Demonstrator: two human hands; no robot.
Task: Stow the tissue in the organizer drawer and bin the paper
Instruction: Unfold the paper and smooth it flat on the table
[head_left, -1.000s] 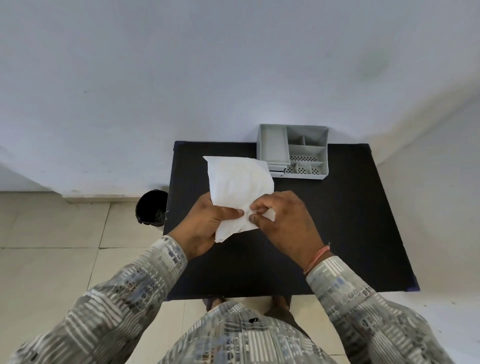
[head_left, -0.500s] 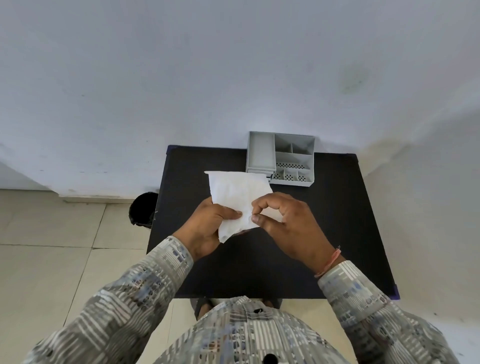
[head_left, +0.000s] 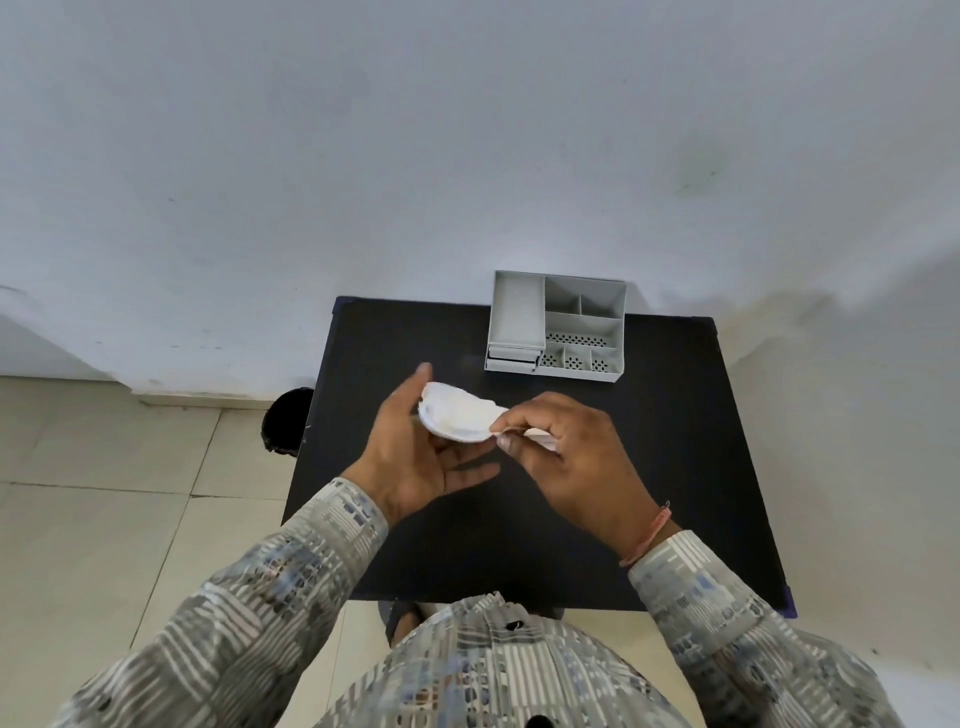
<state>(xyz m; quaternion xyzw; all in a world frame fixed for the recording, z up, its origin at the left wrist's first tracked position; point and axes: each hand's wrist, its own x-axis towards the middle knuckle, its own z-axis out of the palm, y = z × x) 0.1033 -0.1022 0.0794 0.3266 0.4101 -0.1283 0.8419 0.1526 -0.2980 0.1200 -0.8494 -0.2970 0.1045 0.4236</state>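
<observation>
Tissue (head_left: 457, 418) is in the air over the counter (head_left: 675, 467), folded into a rounded wad, held between both hands a bit below and left of the organizer (head_left: 556, 327).

Right hand (head_left: 566, 452): thumb and forefinger pinched closed on the tissue's right end, where a thin tail runs under the fingers. Left hand (head_left: 415, 457): open, palm up and tilted inward, fingers spread. It cups the wad's left side as support and isn't clamping.

Key relation: the wad's long axis runs left-right, roughly parallel to the organizer's front face. The drawers (head_left: 511, 358) sit at the organizer's front-left corner, up and slightly right of the wad. The right hand has the only real hold and is nearer the organizer. The drawers look closed or barely out; can't tell for sure. My read: the free left hand pulls one open while the right feeds the tissue in.

Bin (head_left: 285, 421) is on the floor off the counter's left edge, nearest the left hand. Can't tell whether a separate paper is in hand; only one white bundle is visible.

Change vs half a second back: the sheet was upright and mostly flat, pinched by both hands at its lower edge. Now it's collapsed into a compact horizontal wad, and the left hand has let go and opened under it. The organizer hasn't moved on the counter.
</observation>
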